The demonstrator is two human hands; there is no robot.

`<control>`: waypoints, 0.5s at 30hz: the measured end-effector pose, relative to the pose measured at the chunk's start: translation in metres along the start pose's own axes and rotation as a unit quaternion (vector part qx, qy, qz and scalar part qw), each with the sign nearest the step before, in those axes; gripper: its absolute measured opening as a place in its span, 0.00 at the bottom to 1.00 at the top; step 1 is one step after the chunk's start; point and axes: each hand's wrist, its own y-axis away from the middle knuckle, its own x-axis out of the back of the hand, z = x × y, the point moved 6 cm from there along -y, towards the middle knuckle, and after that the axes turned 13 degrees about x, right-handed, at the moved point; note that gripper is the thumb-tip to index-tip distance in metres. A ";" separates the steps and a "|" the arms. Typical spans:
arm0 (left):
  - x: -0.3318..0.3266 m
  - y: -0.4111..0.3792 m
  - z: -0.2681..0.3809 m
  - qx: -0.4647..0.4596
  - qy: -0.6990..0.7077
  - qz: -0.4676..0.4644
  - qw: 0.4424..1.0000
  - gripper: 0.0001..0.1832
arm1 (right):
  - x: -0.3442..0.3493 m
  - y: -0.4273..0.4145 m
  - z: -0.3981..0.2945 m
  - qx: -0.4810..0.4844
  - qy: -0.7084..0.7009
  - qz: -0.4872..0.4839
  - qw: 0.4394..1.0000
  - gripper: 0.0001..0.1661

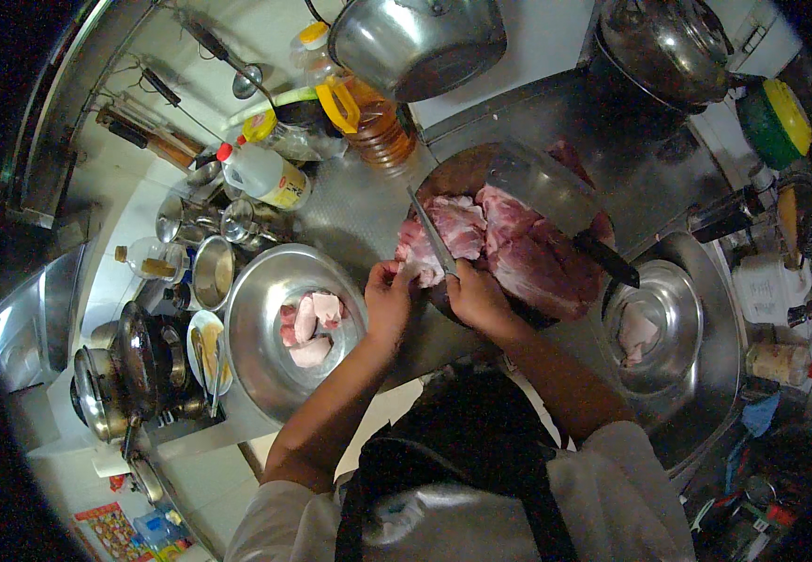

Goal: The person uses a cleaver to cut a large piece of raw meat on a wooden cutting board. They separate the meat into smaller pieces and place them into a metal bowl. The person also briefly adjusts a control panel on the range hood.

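My right hand point(479, 298) grips a narrow kitchen knife point(431, 228), its blade pointing away from me over a piece of raw meat point(456, 226). At that meat's near left edge, my left hand point(388, 298) pinches a pale, fatty part between thumb and fingers. Right beside it lies a larger slab of raw meat point(543, 263). Both rest on a round, dark chopping board point(458, 170). A broad cleaver point(546, 190) lies across the board's far right, its black handle toward the sink. How deep the narrow blade sits in the meat cannot be told.
Left of the board stands a large steel basin point(255, 351) with several cut meat pieces. A smaller steel bowl point(690, 344) holding one piece sits in the sink point(718, 393). Behind are an oil jug point(378, 133), a white bottle point(265, 175) and a steel pot point(420, 42).
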 end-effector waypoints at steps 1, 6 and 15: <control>0.001 -0.003 -0.004 -0.001 0.010 0.010 1.000 0.08 | 0.000 0.000 -0.001 0.017 0.008 -0.005 1.000 0.13; -0.015 -0.002 0.026 -0.108 -0.217 0.080 0.967 0.14 | 0.001 0.005 -0.001 0.024 -0.011 -0.005 1.000 0.13; -0.048 -0.036 0.024 0.066 0.013 -0.097 0.993 0.10 | 0.025 0.003 0.006 -0.005 -0.008 0.066 0.998 0.15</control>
